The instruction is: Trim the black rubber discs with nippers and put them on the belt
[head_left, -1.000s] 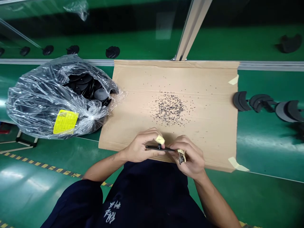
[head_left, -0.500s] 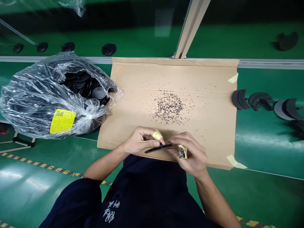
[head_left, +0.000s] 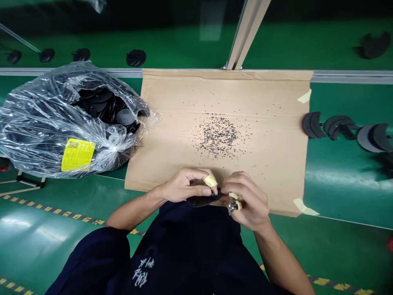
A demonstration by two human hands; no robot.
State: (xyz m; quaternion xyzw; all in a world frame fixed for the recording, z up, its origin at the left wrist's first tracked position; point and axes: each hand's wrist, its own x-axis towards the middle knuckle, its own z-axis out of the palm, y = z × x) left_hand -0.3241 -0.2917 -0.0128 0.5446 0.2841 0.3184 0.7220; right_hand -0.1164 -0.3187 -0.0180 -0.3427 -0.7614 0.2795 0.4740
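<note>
Between my hands, at the near edge of the cardboard, is a thin black disc [head_left: 201,200] with its flat face partly visible. My left hand [head_left: 192,185] pinches a small dark part at the disc's upper side, and yellow tape wraps one finger. The fingers of my right hand [head_left: 245,198] close on the disc's right edge. A small shiny metal tool [head_left: 232,205] also sits in my right hand; its shape is mostly hidden. Beyond the hands, many tiny black bits [head_left: 219,137] lie scattered on the brown cardboard [head_left: 276,164].
A clear plastic bag [head_left: 39,119] of black discs with a yellow label [head_left: 78,155] stands at the left. Stacked black pieces [head_left: 339,126] lie to the right of the cardboard. A metal post [head_left: 250,32] rises at the far edge.
The black disc has tilted from nearly edge-on to show more of its flat face. My left hand has shifted slightly right and the metal tool has turned a little.
</note>
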